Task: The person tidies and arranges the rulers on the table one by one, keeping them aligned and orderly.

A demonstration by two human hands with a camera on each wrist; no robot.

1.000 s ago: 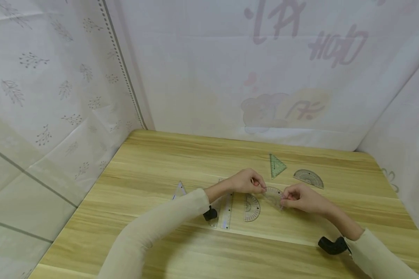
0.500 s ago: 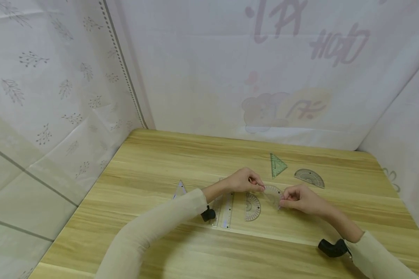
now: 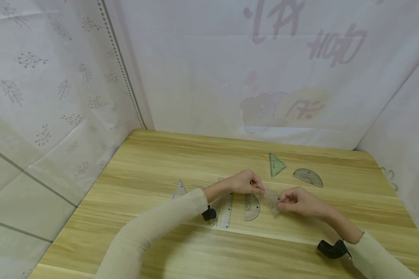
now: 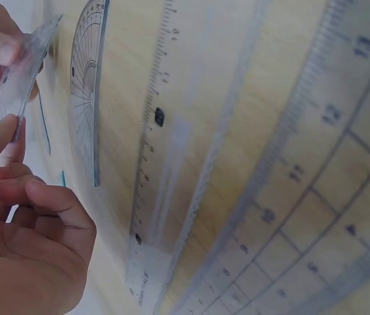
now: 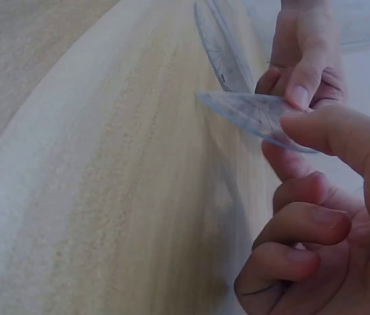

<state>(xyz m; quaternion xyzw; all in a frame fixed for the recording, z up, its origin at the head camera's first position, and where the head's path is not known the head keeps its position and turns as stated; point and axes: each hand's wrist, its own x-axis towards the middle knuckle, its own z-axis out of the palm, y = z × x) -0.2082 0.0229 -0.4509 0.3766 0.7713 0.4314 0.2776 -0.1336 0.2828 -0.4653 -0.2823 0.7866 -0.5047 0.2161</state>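
In the head view, a clear protractor (image 3: 271, 198) is held up off the table between both hands. My left hand (image 3: 245, 183) pinches one end of it between thumb and forefinger. The opposite end is pinched by my right hand (image 3: 302, 201). Its thin edge shows in the right wrist view, where the held protractor (image 5: 247, 115) lies tilted between thumb and forefinger. Just left of it, a second clear protractor (image 3: 252, 207) lies flat on the table. Beside that lies a clear straight ruler (image 3: 226, 216), partly hidden by my left forearm.
A green set square (image 3: 276, 166) and a grey protractor (image 3: 308, 177) lie farther back on the wooden table (image 3: 153, 155). A clear triangle (image 3: 179, 189) and another clear scaled piece (image 4: 290, 190) are partly covered by my left arm. White printed cloth (image 3: 195, 77) hangs behind.
The held protractor has tilted slightly, and my right hand has shifted a little left. Both hands keep their pinch, and the pieces on the table stay where they were.
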